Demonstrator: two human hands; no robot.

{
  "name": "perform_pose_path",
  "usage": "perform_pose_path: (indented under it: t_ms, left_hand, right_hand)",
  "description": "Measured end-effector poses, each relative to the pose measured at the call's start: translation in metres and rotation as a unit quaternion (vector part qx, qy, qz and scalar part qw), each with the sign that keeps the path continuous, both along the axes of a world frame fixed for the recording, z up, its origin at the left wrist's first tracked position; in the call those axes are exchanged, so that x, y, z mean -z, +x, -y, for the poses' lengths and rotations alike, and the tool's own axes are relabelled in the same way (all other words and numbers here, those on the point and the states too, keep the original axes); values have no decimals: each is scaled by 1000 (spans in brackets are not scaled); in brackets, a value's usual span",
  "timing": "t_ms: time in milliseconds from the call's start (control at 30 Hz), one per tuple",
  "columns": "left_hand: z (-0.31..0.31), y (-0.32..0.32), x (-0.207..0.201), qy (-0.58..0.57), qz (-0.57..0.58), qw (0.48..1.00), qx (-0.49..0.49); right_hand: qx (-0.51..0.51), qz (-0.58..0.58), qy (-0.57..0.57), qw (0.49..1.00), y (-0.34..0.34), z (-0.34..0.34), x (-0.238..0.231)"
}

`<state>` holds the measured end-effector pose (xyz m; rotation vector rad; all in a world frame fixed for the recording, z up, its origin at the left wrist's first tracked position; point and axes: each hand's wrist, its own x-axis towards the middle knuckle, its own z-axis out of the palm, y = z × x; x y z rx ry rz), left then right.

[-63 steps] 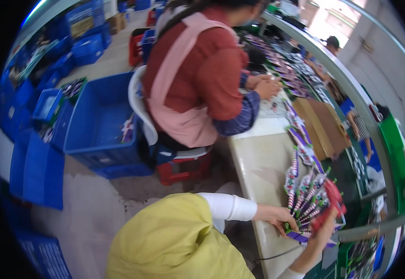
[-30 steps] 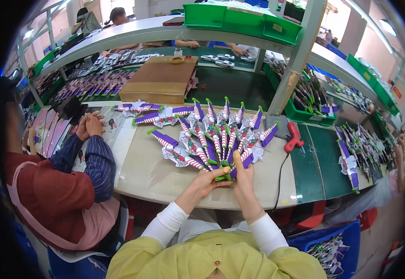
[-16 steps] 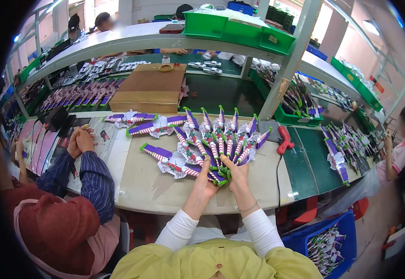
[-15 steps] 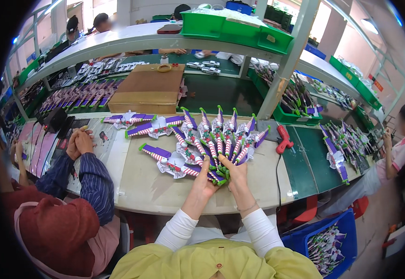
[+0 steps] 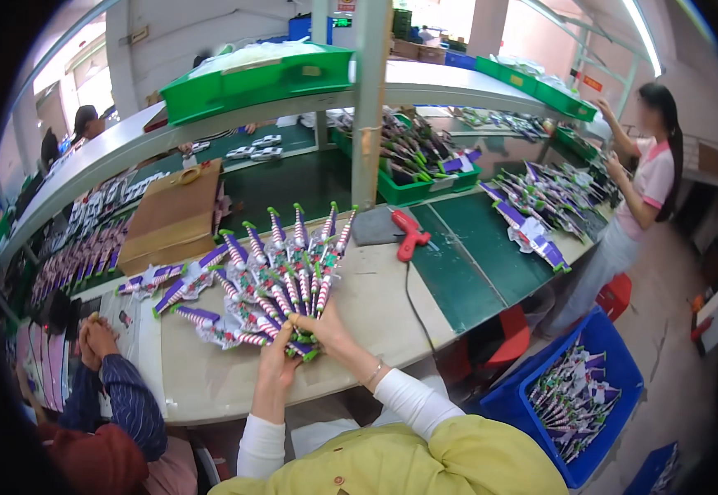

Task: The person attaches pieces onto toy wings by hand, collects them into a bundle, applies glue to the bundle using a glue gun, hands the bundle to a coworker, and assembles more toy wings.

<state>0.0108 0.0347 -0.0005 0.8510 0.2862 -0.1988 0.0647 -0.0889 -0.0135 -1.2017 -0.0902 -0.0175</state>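
Observation:
Both my hands grip the lower ends of a fan of toy wing pieces [image 5: 291, 290], purple with red-and-white stripes and green tips, over the pale worktable [image 5: 375, 301]. My left hand [image 5: 274, 363] is closed round the gathered ends from the left. From the other side my right hand [image 5: 332, 337] closes on the same bunch, its thumb lying close to the left thumb. Fingers behind the bunch are partly hidden. To the left, a few similar winged pieces [image 5: 184, 289] with white middles lie on the table, partly overlapped by the fan.
A red glue gun [image 5: 409, 237] with a black cord lies right of the fan. Behind stand a brown carton [image 5: 169, 223], a shelf post [image 5: 367, 107] and a green bin [image 5: 425, 188] of parts. A blue crate [image 5: 532, 388] sits low right. Clasped hands of a co-worker [image 5: 99, 342] rest at left.
My view has swung to the right, so the table sits further left in it. The fan stays in both hands. The person at far right now stands taller, one arm raised toward the shelf.

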Motion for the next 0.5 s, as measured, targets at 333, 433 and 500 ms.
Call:
perform_pose_path:
  t_ms: [333, 433, 500]
  left_hand:
    - [132, -30, -56, 50, 73, 995, 46]
    - [193, -14, -62, 15, 93, 990, 100]
    - [249, 6, -61, -6, 100, 981, 165]
  right_hand:
    - [13, 59, 46, 997, -46, 141, -65]
    - [76, 84, -4, 994, -45, 207, -86]
    - [122, 111, -43, 985, -36, 268, -89]
